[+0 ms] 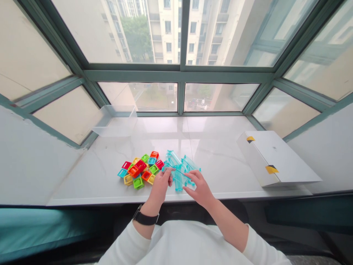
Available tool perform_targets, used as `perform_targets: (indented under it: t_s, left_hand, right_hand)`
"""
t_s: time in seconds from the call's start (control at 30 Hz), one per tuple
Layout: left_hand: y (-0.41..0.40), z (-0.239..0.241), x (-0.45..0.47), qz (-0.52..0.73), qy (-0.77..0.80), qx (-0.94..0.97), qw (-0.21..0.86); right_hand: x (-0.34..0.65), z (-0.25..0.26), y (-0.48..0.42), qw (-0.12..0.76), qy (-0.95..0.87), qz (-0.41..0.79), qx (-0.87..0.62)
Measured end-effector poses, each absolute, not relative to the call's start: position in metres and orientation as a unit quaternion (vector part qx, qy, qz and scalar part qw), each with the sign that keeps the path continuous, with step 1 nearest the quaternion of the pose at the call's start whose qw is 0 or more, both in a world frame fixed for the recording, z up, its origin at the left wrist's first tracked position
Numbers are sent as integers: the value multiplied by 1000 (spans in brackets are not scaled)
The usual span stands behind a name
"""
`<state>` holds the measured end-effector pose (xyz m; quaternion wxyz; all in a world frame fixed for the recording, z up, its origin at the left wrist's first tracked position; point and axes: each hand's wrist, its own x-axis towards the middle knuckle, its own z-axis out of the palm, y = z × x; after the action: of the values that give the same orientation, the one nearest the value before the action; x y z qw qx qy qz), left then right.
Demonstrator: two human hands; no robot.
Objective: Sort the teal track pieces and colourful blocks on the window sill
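Near the front edge of the white ledge is a heap of translucent teal plastic track pieces (178, 182), trough-shaped with small connectors at the ends. My left hand (163, 181) is at its left side, with thumb and index finger pinched on a clear teal track piece (176, 168) whose dark edge slants down toward my right hand. At the right side of the heap, my right hand (199, 187) has its thumb and fingers apart. Its index fingertip is at the slanting piece's right end; whether it touches is unclear. Beside my left hand lies a pile of colourful plastic blocks (138, 183).
A clear plastic bin (114, 131) stands at the back left by the window. On the right is a white box (278, 156) with yellow-and-black tabs. Green window frames (180, 76) enclose the white ledge (91, 189), whose front edge runs just before my body.
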<state>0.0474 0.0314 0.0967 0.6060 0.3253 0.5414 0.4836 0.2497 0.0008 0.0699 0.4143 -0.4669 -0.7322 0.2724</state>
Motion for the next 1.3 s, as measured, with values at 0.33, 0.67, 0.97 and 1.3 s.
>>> perform_targets:
  t_s: [0.33, 0.67, 0.97, 1.3]
  left_hand:
    - [35, 105, 60, 495, 421, 171, 741]
    - [-25, 88, 95, 407, 366, -1, 837]
    - [1, 67, 124, 462, 481, 558, 494]
    - [34, 79, 135, 501, 375, 317, 713]
  right_hand:
    - [270, 72, 12, 413, -738, 194, -497]
    - [332, 32, 47, 433, -604, 205, -636]
    - [363, -14, 85, 375, -516, 189, -747]
    - [355, -39, 106, 319, -517, 150, -780]
